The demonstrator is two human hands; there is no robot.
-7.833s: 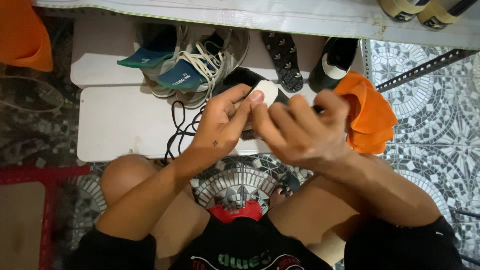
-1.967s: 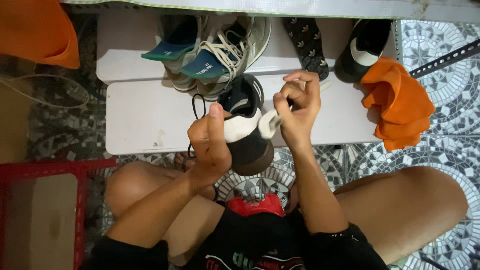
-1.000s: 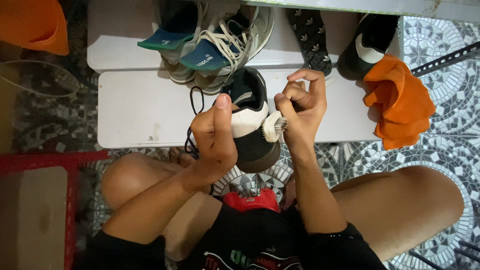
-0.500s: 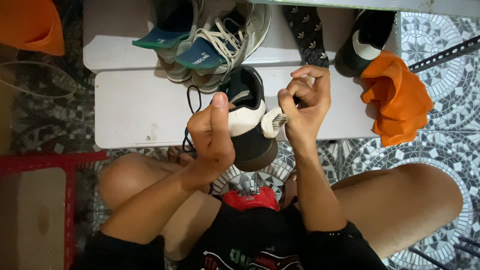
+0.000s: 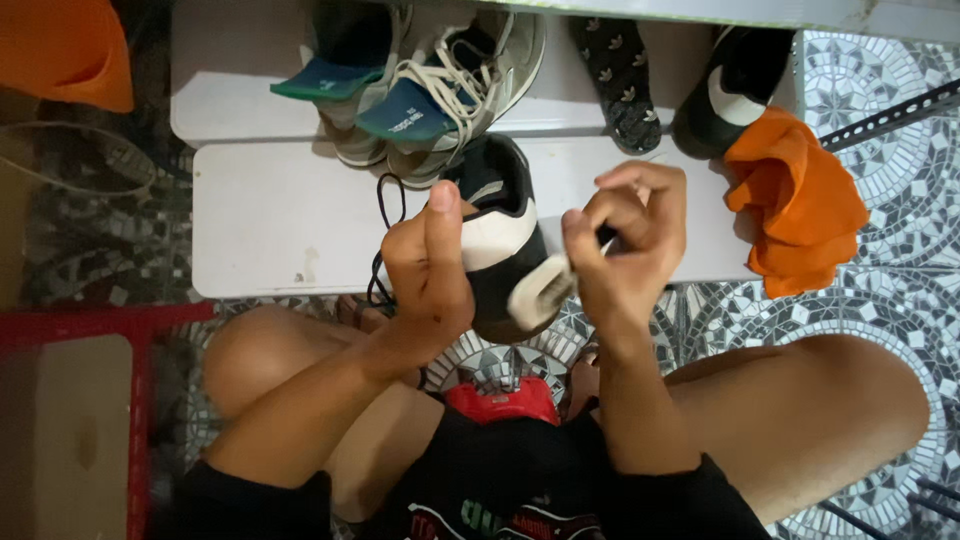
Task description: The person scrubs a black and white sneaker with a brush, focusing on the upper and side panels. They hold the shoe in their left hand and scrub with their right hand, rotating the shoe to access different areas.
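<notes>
**Two hands on a black shoe above a white bench**

At the far left an orange tub [image 5: 65, 50] sits by the wall, with a red frame [image 5: 90, 325] lower down. The left hand [image 5: 428, 265] rises from a bent forearm, thumb pointing up, fingers wrapped around the side of a black shoe [image 5: 503, 250] with a white heel band. The shoe is held in the air just over the near edge of the white bench [image 5: 270, 215], its black lace [image 5: 385, 205] dangling beside the wrist. The right hand [image 5: 625, 245] is curled, fingers pinched on a small pale brush [image 5: 540, 292] whose head touches the shoe's lower side. Behind, grey sneakers [image 5: 440, 85] rest on the upper step. An orange cloth [image 5: 795, 200] lies at the bench's right end.
</notes>
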